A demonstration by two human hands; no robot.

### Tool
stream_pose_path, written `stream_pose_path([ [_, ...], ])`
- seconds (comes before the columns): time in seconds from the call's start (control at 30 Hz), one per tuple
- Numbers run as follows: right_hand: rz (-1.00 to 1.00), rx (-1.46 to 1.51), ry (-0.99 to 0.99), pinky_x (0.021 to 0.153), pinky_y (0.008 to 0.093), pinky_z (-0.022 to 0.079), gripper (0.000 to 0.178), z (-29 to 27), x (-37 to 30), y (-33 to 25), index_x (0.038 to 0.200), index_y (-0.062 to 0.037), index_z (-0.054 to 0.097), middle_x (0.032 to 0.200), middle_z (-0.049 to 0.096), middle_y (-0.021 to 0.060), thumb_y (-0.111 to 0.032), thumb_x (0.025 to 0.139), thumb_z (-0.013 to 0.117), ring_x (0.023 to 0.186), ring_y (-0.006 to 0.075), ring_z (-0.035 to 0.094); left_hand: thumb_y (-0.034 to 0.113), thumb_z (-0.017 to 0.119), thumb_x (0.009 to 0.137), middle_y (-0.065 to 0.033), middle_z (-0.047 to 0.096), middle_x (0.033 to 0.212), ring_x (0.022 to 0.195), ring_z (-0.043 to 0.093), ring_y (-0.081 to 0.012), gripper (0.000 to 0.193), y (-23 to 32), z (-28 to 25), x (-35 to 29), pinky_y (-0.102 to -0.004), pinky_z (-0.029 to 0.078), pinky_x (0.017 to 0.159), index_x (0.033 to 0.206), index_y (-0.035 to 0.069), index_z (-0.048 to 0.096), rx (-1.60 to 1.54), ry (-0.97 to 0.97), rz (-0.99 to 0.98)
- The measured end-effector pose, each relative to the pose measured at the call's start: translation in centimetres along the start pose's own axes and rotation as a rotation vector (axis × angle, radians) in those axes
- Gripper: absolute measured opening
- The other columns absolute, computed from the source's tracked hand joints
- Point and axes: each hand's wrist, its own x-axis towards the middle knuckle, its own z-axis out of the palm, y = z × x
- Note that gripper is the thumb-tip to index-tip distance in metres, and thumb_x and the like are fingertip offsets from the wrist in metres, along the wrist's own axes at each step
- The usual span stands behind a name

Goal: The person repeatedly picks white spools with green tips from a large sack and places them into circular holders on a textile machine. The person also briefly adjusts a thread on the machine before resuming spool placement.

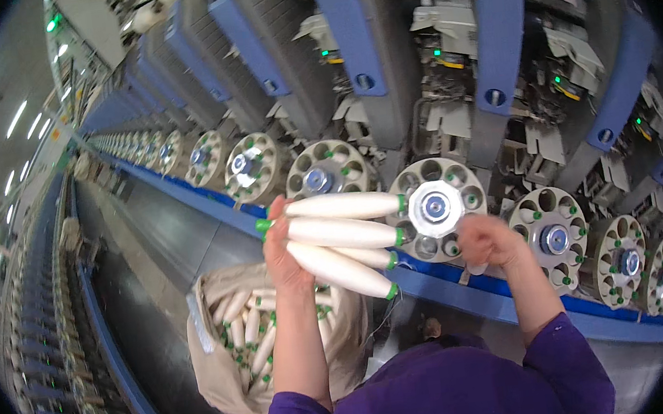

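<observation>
My left hand (282,252) is closed round several white yarn bobbins (342,230) with green tips, fanned out to the right above a cloth sack. Their far ends reach toward a round bobbin magazine (434,170), a pale drum with a ring of pockets and a shiny faceted hub. My right hand (487,241) is at the right rim of that magazine. Its fingers are curled and slightly blurred, so what they hold, if anything, is hidden. A small white piece shows just beneath it.
An open beige sack (216,381) of more green-tipped bobbins stands at my left. Further round magazines (553,236) line the machine on both sides, above a blue rail (437,289). Blue and grey winding units (363,50) rise behind. Another machine row (54,333) runs along the far left.
</observation>
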Motion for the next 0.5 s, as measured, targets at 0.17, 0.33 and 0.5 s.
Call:
stream_pose_path([
  [0.17,-0.566,0.331,0.453,0.033,0.0213,0.018,0.026,-2.6,-0.9,-4.4,0.082,-0.0156,0.054,0.05,0.029,-0.0098,-0.038,0.093,0.046,0.036,0.0032,0.024,0.018,0.059,0.079,-0.0077,0.054,0.114,0.107,0.052,-0.0238,0.044,-2.7,1.3,1.8,-0.041,0.045,0.093,0.12,0.008,0.049,0.133,-0.051,0.054],
  [0.33,-0.401,-0.454,0.371,0.04,0.0206,0.022,0.032,-0.1,6.3,-2.2,0.105,-0.0084,0.057,0.055,0.031,-0.0071,-0.036,0.093,0.047,0.044,0.0035,0.026,0.019,0.059,0.078,-0.0093,0.052,0.115,0.106,0.051,-0.0236,0.045,-4.4,1.3,3.2,-0.0397,0.045,0.092,0.12,0.004,0.049,0.195,-0.07,0.016],
  [0.5,-0.423,-0.837,0.37,0.044,0.0219,0.031,0.027,-3.2,8.6,-0.4,0.083,-0.0059,0.062,0.059,0.046,-0.003,-0.031,0.089,0.054,0.05,0.0046,0.039,0.015,0.058,0.077,-0.012,0.052,0.118,0.105,0.052,-0.0236,0.047,-3.9,-0.4,4.7,-0.0374,0.046,0.09,0.12,-0.001,0.051,0.198,-0.081,-0.028],
])
